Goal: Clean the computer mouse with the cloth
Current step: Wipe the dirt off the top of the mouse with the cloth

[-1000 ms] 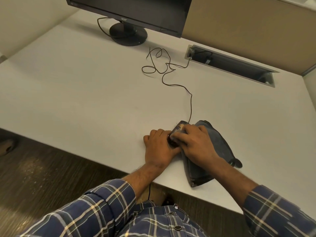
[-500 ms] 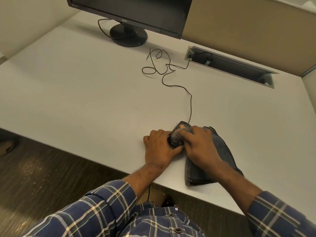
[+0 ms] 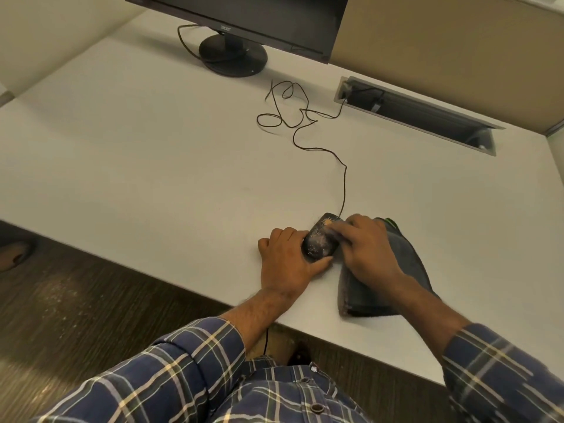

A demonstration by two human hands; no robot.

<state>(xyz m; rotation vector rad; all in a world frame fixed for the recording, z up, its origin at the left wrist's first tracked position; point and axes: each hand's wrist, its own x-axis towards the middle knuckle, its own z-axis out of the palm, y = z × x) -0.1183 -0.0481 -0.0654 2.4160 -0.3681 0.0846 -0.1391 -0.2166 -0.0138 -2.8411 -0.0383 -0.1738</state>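
Nearest you, your plaid sleeves [image 3: 189,361] reach out over the near edge of the white desk [image 3: 122,166], with dark wood-grain floor [image 3: 76,300] below on the left. Your left hand [image 3: 287,264] rests on the desk close to that edge and grasps the computer mouse [image 3: 320,241], thumb curled round its near end and the other fingers along its left side. The mouse is black, lies flat on the desk with its top speckled by pale dust, and points away from you, slightly to the right. Just to its right, your right hand [image 3: 369,251] presses down on the cloth [image 3: 406,270], a dark grey folded piece that stretches from beside the mouse back toward the near edge of the desk; the fingertips lie at the far right part of the mouse, but whether they pinch the cloth or only press it flat you cannot tell, as they are blurred. From the far end of the mouse a thin cable [image 3: 345,184] runs away, coils in loose loops, and enters a cable slot [image 3: 427,114] in the far right of the desk. Farthest, at the left, stands a black monitor [image 3: 244,13] on a round base.
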